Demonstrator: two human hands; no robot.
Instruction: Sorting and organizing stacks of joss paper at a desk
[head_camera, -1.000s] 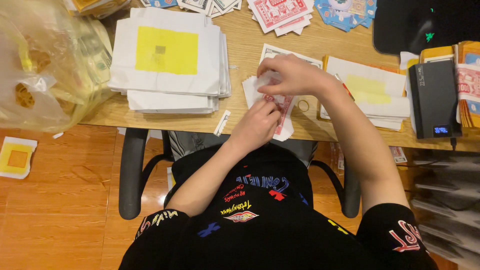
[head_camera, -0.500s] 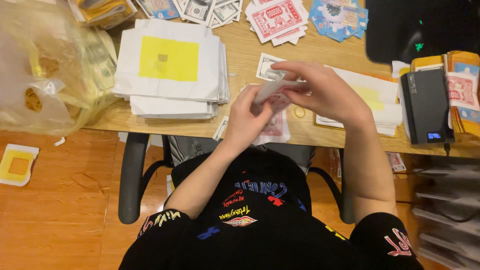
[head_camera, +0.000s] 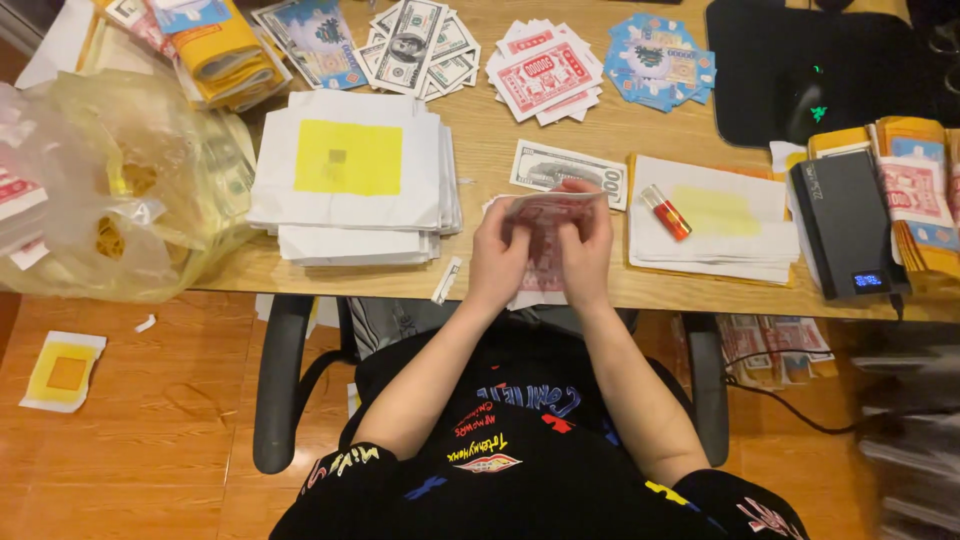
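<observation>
Both my hands hold one small stack of red paper notes (head_camera: 545, 215) just above the wooden desk's (head_camera: 480, 150) near edge. My left hand (head_camera: 500, 255) grips its left side, my right hand (head_camera: 588, 245) its right side, thumbs on top. A white sheet (head_camera: 530, 296) lies on the desk under my hands. Just beyond my fingers lies a grey banknote (head_camera: 568, 170). A tall pile of white envelopes with a yellow patch (head_camera: 350, 175) stands to the left.
Fanned piles of paper notes lie at the back: grey (head_camera: 420, 45), red (head_camera: 545, 75), blue (head_camera: 660, 60). A red lighter (head_camera: 666, 212) rests on white envelopes (head_camera: 715, 225). A black power bank (head_camera: 845, 225) sits right, a yellowish plastic bag (head_camera: 130, 190) left.
My hands have drawn together and nearer to me with the red notes, now held flat between both hands. The view has tilted, showing more of the desk's far side.
</observation>
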